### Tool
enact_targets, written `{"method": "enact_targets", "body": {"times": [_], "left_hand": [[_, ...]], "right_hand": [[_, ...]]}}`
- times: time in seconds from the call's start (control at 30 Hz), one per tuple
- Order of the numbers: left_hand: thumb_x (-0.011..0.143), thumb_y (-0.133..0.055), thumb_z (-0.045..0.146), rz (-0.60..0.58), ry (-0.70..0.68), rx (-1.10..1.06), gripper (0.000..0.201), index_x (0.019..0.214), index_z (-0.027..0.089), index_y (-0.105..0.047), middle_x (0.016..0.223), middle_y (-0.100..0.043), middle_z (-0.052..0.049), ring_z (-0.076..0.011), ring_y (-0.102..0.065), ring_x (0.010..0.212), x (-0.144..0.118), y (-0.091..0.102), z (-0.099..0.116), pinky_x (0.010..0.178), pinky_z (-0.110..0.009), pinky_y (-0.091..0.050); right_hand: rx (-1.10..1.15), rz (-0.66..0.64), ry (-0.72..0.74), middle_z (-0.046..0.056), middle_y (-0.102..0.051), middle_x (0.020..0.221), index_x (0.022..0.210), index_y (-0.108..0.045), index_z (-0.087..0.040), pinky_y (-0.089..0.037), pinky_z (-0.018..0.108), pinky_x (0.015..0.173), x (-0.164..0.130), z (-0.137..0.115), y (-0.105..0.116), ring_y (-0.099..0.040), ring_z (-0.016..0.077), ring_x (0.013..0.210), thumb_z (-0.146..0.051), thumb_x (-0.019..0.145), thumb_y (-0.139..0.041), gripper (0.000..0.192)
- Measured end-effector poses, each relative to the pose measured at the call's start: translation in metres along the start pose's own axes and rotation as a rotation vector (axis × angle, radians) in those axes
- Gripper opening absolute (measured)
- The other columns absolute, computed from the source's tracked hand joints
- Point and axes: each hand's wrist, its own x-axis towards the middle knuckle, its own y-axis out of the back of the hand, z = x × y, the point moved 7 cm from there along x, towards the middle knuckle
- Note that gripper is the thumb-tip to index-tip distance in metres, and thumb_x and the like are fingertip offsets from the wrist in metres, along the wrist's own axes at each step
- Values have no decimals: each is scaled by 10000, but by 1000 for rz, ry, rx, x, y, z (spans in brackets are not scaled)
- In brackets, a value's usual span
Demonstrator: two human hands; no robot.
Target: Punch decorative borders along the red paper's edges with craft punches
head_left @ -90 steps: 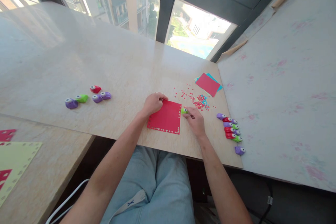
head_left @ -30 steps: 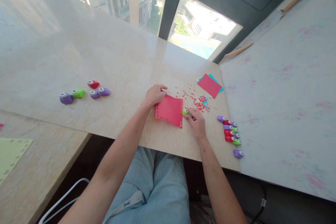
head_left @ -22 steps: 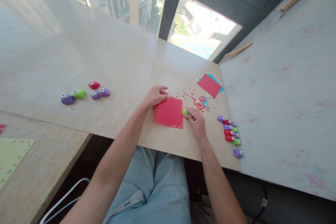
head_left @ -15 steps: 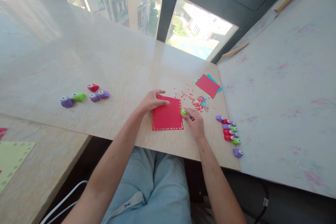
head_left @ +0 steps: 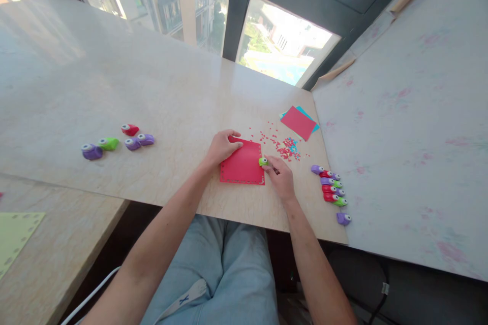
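Note:
A sheet of red paper (head_left: 244, 165) with small holes punched along its edges is in front of me. My left hand (head_left: 225, 148) grips its upper left corner, thumb on top and fingers at the far edge. In my right hand (head_left: 280, 172) a small green craft punch (head_left: 263, 161) is held between thumb and fingers, at the paper's right edge. Whether the paper sits inside the punch's slot is too small to tell. Red and blue punched-out bits (head_left: 288, 149) lie scattered just beyond my right hand.
Several coloured punches (head_left: 328, 189) line the right side by the wall, with a purple one (head_left: 343, 219) apart. More punches (head_left: 109, 143) stand at left. Red and blue sheets (head_left: 298, 123) are stacked near the window. A yellow punched sheet (head_left: 17, 236) lies at lower left.
The lower edge of the red paper has lifted or shifted slightly away from me. The green punch stays at the right edge, in my right hand. The whole view has shifted a little.

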Motion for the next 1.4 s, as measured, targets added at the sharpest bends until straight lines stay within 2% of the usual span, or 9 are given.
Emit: {"method": "enact_targets", "body": {"times": [0.57, 0.93, 1.17, 1.4], "left_hand": [[773, -688, 282, 55, 14, -29, 310, 1052, 149, -699, 1055, -723, -90, -210, -657, 949, 8, 1, 4, 886, -325, -502], [778, -674, 366, -86, 3, -38, 292, 999, 181, -723, 962, -737, -69, -204, -662, 869, 22, 0, -1, 775, -297, -527], [777, -687, 363, -90, 22, -75, 278, 981, 180, -732, 935, -737, -56, -190, -661, 822, 34, 5, -4, 757, -283, -528], [796, -674, 302, -127, -43, -5, 206, 962, 194, -730, 994, -741, -48, -200, -668, 924, 30, -1, 1, 848, -292, -512]], "right_hand": [[3, 58, -33, 83, -712, 1153, 1132, -723, -276, -511, 464, 953, -12, -3, 3, -650, 251, 1072, -373, 893, -620, 278], [19, 59, -74, 73, -707, 1138, 1144, -711, -302, -548, 443, 903, -13, -3, 4, -658, 246, 1031, -351, 887, -646, 270], [11, 63, -95, 63, -701, 1129, 1134, -712, -317, -561, 436, 884, -13, -6, 6, -666, 238, 989, -337, 882, -662, 257], [-16, 58, -107, 66, -700, 1112, 1121, -713, -314, -567, 438, 865, -12, -7, 6, -666, 240, 963, -350, 883, -660, 247]]}}
